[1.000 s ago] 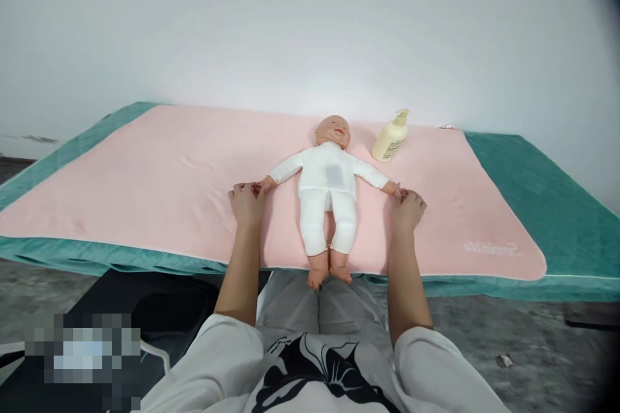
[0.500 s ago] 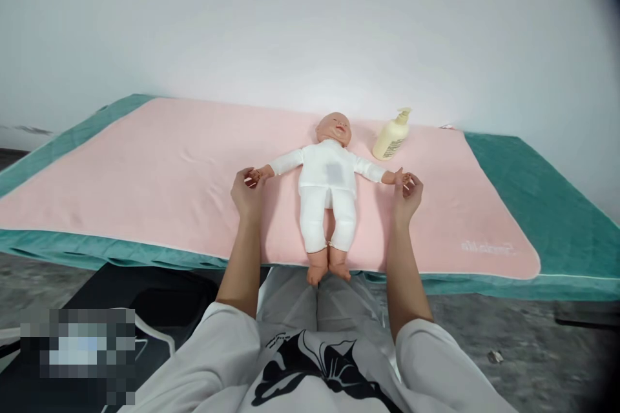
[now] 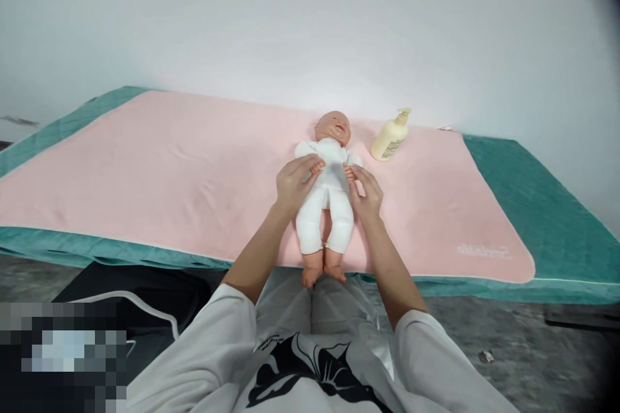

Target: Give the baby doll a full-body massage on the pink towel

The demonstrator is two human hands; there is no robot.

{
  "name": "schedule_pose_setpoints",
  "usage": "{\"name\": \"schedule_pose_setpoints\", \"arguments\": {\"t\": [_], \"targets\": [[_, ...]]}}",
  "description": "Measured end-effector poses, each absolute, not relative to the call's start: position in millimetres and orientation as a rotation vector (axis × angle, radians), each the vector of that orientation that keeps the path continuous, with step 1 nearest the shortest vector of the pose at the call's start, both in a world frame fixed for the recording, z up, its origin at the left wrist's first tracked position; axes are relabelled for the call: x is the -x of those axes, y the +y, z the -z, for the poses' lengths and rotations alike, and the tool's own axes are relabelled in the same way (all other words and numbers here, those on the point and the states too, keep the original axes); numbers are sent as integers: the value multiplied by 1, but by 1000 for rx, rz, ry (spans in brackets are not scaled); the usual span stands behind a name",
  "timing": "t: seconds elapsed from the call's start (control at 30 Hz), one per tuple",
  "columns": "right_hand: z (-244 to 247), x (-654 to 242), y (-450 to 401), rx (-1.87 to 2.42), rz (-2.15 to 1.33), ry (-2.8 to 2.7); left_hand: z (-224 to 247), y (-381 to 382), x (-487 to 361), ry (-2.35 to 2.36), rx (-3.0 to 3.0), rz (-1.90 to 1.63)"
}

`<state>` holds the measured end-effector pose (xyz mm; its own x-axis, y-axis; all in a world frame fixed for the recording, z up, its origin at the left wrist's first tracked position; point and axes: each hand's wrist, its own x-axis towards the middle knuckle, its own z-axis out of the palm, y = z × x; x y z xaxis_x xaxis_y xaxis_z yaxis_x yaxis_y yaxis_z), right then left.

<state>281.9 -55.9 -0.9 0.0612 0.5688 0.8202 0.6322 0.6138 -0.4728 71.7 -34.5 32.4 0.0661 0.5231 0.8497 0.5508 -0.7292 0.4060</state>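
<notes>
Pinching doll (image 3: pixel 332 178) by its hands, L hand (image 3: pixel 292 184) & R hand (image 3: pixel 367 195) are flanking its torso, approx. equally near; it's lying lengthwise betw. them, head pointing away.

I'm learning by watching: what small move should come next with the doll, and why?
Perhaps draw the doll's hands closer together: the left hand and right hand each hold one at its torso, with a gap between them.
</notes>
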Motion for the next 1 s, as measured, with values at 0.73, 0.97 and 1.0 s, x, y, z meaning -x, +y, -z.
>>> {"name": "schedule_pose_setpoints", "arguments": {"t": [0.73,0.97,1.0], "targets": [[2,-277,-61,1064,-22,-1910,-19,-37,-76,-894,2548,1445],[5,-278,-60,1042,-48,-1843,-9,-36,-76,-973,2368,1603],[5,-279,-60,1050,-38,-1815,-7,-36,-75,-1031,2305,1659]]}}
